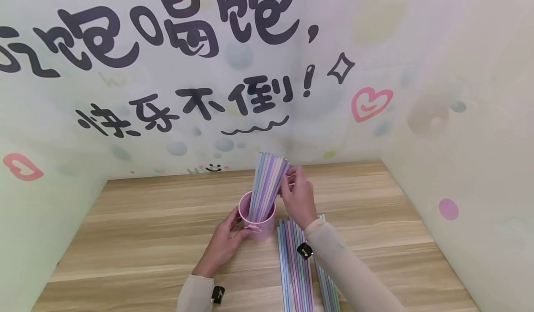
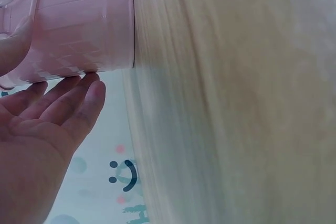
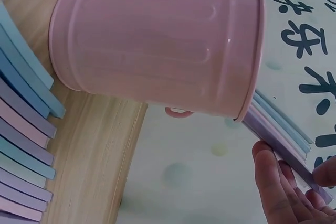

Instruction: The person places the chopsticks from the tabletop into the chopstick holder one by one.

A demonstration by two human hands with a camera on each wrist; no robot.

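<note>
A small pink bucket [image 1: 260, 231] with a side handle stands upright on the wooden table. My left hand [image 1: 223, 245] holds it from the left, with the thumb by the handle and the fingers along its far side. Out of its mouth rises a thick bundle of long, thin pastel sticks [image 1: 267, 187] in blue, pink and lilac, leaning right. At the bundle's right edge my right hand [image 1: 299, 196] pinches a lilac stick [image 3: 286, 156] between thumb and fingers, above the bucket rim.
More pastel sticks [image 1: 294, 265] lie in groups on the wooden table [image 1: 167, 238], right of the bucket and partly under my right forearm. A pale printed wall [image 1: 325, 136] with dark lettering stands behind the table, with side walls left and right.
</note>
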